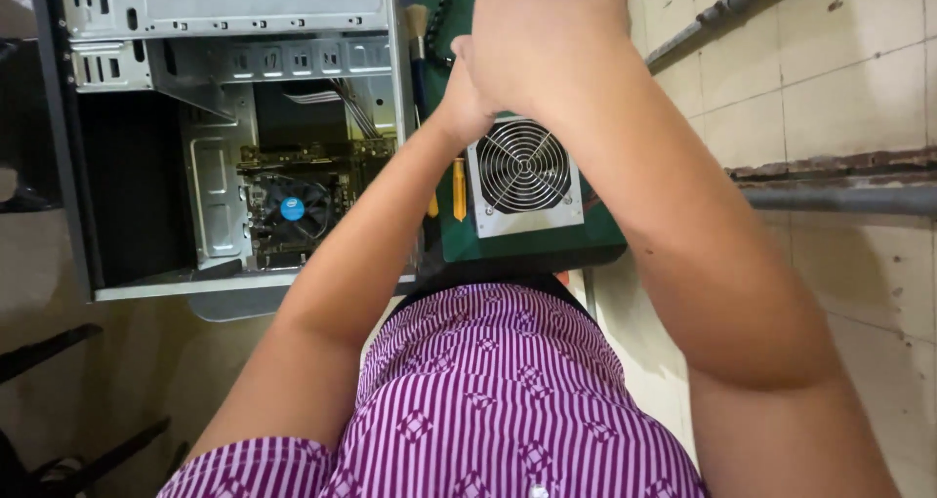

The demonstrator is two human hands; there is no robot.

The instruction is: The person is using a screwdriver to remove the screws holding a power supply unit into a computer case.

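Note:
A grey power supply unit [525,176] with a round fan grille lies on a green mat [605,239]. My right hand [547,39] hovers over its far end, fingers curled, back of the hand toward the camera. My left hand [467,103] presses against the right one, mostly hidden by it. What the fingers hold cannot be seen. An open computer case [224,137] lies to the left, showing a motherboard and a black cooler fan with a blue centre [293,208].
A yellow-handled screwdriver [459,187] lies on the mat between case and power supply. A brush [418,29] and a black coiled cord [441,15] lie further back. Tiled wall and metal pipes [839,200] run on the right. Dark chair legs [59,347] stand lower left.

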